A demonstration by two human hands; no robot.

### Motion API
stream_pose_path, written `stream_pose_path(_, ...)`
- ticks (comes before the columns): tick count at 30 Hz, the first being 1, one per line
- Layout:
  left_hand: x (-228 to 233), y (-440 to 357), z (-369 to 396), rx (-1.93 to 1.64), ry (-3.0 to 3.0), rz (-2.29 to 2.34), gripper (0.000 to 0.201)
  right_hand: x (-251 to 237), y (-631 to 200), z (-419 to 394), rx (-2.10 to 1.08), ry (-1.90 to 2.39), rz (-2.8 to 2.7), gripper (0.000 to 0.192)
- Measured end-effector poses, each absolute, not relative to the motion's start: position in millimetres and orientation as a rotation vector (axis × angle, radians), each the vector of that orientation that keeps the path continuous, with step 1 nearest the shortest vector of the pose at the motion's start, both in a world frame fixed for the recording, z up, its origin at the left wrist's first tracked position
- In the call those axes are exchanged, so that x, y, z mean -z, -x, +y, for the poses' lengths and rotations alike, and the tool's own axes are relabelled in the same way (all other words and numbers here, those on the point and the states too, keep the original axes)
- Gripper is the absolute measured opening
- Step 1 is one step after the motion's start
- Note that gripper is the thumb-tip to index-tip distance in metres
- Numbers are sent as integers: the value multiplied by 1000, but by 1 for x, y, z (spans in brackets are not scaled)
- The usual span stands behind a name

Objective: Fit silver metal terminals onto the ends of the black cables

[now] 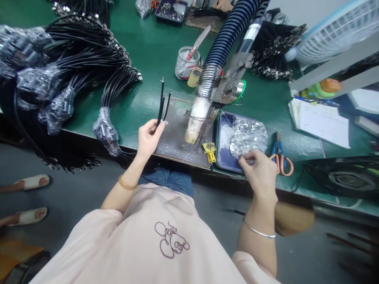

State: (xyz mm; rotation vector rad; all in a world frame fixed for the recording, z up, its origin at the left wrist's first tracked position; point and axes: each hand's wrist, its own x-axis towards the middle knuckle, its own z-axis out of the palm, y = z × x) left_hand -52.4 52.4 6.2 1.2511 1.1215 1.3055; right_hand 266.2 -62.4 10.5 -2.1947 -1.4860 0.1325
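My left hand (150, 138) is closed around several black cables (160, 106), whose ends stand up above the fingers. It is at the left side of a dark work plate (177, 146) sprinkled with small bits. My right hand (260, 169) has thumb and fingertips pinched at the front edge of a clear plastic bag (248, 134) full of small shiny metal pieces. Whatever lies between those fingertips is too small to make out. The bag rests in a blue tray (224, 156). Between the hands, a yellow clip (210, 152) lies by the tray.
A ribbed black hose (227, 35) with a whitish nozzle (197, 118) slants over the plate. Orange-handled pliers (280, 156) lie right of the tray. Bundles of black cables (85, 59) cover the table's left. A can (186, 65) and a co-worker's hand (223, 5) are farther back.
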Motion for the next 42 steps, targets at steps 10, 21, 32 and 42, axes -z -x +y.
stream_pose_path(10, -25, 31, -7, -512, -1316, 477, 23, -22, -258, -69, -56, 2219, -1476, 13)
stream_pose_path(21, -17, 17, -7, -721, -883, 763, 47, -29, -154, -87, -186, 1555, -1216, 8)
stream_pose_path(32, -19, 13, -11, -782, -1150, 845, 37, -15, -133, -74, -520, 1415, -1221, 8)
stream_pose_path(42, -17, 14, -12, -773, -1338, 794, 38, -9, -134, -72, -673, 1372, -1193, 8)
